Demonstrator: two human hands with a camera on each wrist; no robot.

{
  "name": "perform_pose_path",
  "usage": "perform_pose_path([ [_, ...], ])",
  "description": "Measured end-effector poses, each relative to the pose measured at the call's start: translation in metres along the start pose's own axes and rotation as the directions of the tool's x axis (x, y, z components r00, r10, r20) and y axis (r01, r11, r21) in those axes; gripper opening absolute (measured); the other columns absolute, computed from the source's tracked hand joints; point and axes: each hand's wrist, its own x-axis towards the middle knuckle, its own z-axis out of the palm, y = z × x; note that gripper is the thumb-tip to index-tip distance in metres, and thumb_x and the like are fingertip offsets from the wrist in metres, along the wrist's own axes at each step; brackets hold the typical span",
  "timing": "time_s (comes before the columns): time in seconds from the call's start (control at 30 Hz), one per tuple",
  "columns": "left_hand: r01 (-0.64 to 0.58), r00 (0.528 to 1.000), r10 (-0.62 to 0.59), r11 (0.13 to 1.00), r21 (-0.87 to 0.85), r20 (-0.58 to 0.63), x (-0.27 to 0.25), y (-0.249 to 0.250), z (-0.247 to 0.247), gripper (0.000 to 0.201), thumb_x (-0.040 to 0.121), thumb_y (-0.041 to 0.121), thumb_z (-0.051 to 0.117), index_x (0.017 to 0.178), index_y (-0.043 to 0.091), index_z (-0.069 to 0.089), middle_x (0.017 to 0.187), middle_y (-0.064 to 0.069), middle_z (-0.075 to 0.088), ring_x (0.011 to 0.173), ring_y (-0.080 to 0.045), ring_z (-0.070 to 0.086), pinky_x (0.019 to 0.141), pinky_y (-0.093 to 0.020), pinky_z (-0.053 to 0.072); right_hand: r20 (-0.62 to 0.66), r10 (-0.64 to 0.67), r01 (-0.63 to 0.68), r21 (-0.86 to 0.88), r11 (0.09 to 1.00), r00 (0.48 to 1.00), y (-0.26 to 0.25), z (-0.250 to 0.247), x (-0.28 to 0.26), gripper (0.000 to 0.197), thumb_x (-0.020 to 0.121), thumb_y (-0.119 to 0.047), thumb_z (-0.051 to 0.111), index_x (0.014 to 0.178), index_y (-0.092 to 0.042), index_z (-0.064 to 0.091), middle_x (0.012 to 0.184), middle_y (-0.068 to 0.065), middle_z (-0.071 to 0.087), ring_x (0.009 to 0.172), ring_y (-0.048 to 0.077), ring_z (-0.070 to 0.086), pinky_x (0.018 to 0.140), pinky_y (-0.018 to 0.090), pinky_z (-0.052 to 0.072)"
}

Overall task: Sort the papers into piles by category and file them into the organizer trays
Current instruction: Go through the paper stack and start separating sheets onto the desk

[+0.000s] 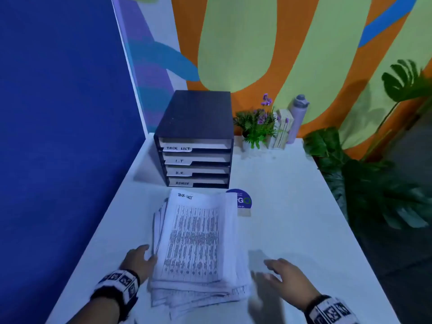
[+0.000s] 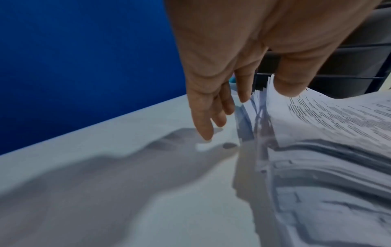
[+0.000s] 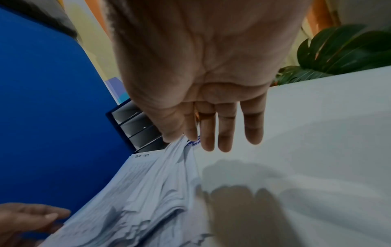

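A thick, untidy stack of printed papers (image 1: 196, 242) lies on the white table (image 1: 292, 206); its top sheet is headed "TASK LIST". Behind it stands a dark four-tray organizer (image 1: 195, 141) labelled TASK LIST, I.T, H.R. and ADMIN. My left hand (image 1: 140, 256) is at the stack's left edge with straight fingers, the thumb resting on the top sheets (image 2: 317, 113). My right hand (image 1: 282, 270) hovers flat and open just right of the stack (image 3: 152, 192), fingers spread, holding nothing.
A round blue sticker or coaster (image 1: 243, 202) peeks from under the stack's far right corner. A small potted plant (image 1: 256, 127), a wooden block and a lilac bottle (image 1: 298, 118) stand at the back. Large leafy plants (image 1: 374, 171) border the table's right edge; a blue wall is on the left.
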Motion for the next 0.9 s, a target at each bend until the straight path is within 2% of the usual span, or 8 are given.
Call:
perform_pose_path([
  [0.1,0.029,0.999,-0.027,0.999,-0.04,0.045,0.002,0.004,0.007,0.059,0.089,0.044,0.052,0.142,0.018,0.044,0.141,-0.016,0.047,0.124,-0.031,0.052,0.105,-0.037,0.042,-0.026,-0.021,0.022,0.056,0.998,0.999,-0.015,0.008,0.017,0.043,0.096,-0.032,0.053,0.136,-0.018,0.052,0.117,-0.001,0.056,0.113,0.011,0.056,0.091,0.012,0.036],
  [0.27,0.031,0.999,-0.029,0.998,-0.047,0.044,-0.001,0.025,0.015,0.05,0.095,0.03,0.051,0.144,0.02,0.043,0.14,-0.02,0.042,0.125,-0.032,0.049,0.106,-0.03,0.037,-0.078,0.037,-0.027,0.121,0.992,0.996,-0.049,0.021,0.049,0.05,0.096,-0.031,0.053,0.141,-0.013,0.043,0.132,0.008,0.048,0.116,0.02,0.054,0.1,0.022,0.037],
  [0.47,0.039,0.998,-0.034,0.993,-0.108,0.043,-0.002,0.026,0.024,0.065,0.088,0.032,0.064,0.146,0.024,0.038,0.135,-0.017,0.046,0.118,-0.03,0.053,0.101,-0.03,0.041,0.005,0.276,-0.273,0.163,0.948,0.961,-0.071,0.042,0.083,0.085,0.086,-0.052,0.06,0.146,-0.004,0.023,0.14,0.019,0.036,0.127,0.033,0.044,0.107,0.038,0.038],
  [0.53,0.029,0.999,-0.024,0.991,-0.131,0.046,-0.004,0.022,0.025,0.06,0.083,0.033,0.069,0.138,0.025,0.049,0.135,-0.014,0.049,0.117,-0.028,0.055,0.102,-0.031,0.043,0.022,0.285,-0.285,0.122,0.951,0.958,-0.076,0.05,0.087,0.077,0.084,-0.053,0.061,0.136,-0.002,0.035,0.132,0.02,0.041,0.121,0.036,0.047,0.104,0.038,0.04],
  [0.63,-0.014,0.999,0.021,0.984,-0.18,0.036,-0.012,0.02,0.029,0.033,0.079,0.026,0.075,0.11,0.019,0.069,0.126,-0.008,0.053,0.11,-0.022,0.057,0.098,-0.021,0.041,-0.001,0.273,-0.27,0.138,0.953,0.962,-0.08,0.057,0.084,0.058,0.085,-0.035,0.065,0.124,0.001,0.043,0.119,0.016,0.043,0.114,0.034,0.05,0.099,0.032,0.041],
  [0.77,-0.03,0.996,0.046,0.983,-0.183,0.082,-0.029,0.009,0.03,0.013,0.071,0.028,0.082,0.073,0.026,0.07,0.122,-0.003,0.052,0.098,-0.009,0.052,0.099,-0.019,0.038,-0.004,0.25,-0.248,0.116,0.962,0.968,-0.07,0.06,0.07,0.033,0.085,-0.021,0.063,0.108,0.0,0.052,0.102,0.007,0.037,0.095,0.029,0.05,0.09,0.028,0.04],
  [0.83,-0.005,0.995,0.023,0.984,-0.18,0.098,-0.039,0.004,0.026,0.014,0.071,0.029,0.083,0.072,0.024,0.071,0.123,0.001,0.042,0.104,-0.009,0.043,0.104,-0.021,0.033,0.03,0.239,-0.24,0.065,0.968,0.971,-0.065,0.065,0.06,0.018,0.083,-0.025,0.064,0.09,-0.012,0.055,0.102,0.008,0.041,0.086,0.022,0.044,0.093,0.028,0.044],
  [0.9,0.008,1.0,-0.002,0.985,-0.173,0.031,-0.048,0.001,0.025,0.013,0.071,0.028,0.083,0.07,0.023,0.071,0.119,0.005,0.035,0.111,-0.012,0.036,0.104,-0.025,0.031,0.052,0.244,-0.248,0.074,0.966,0.968,-0.06,0.068,0.052,0.02,0.081,-0.033,0.066,0.085,-0.019,0.053,0.104,0.009,0.045,0.087,0.021,0.047,0.095,0.03,0.045],
])
